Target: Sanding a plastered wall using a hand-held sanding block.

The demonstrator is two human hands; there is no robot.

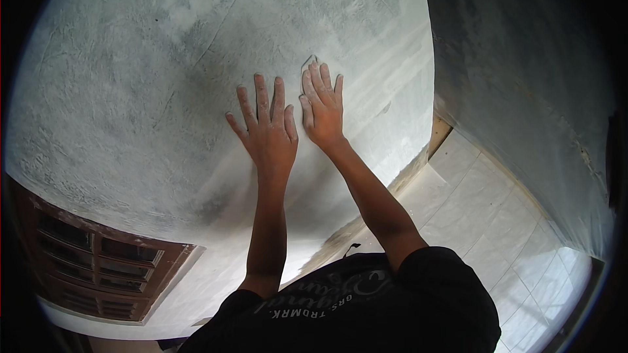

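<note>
A pale wall (pixel 206 24) with patchy grey-white plaster fills most of the view before me. My left hand (pixel 270 130) lies palm-down on it, fingers spread and nothing under them that I can see. Just to its right, my right hand (pixel 324 105) presses a thin, light-coloured sheet (pixel 308 63), possibly sandpaper, flat against the wall. Only the sheet's pointed top and left edge show; fingers and palm cover the rest. White dust coats the fingers of both hands.
At lower left is a brown wooden frame with glass panes (pixel 122 255). The wall ends at a vertical edge on the right, with a darker wall (pixel 520 78) beyond. Pale floor tiles (pixel 471 196) meet the wall's rough base.
</note>
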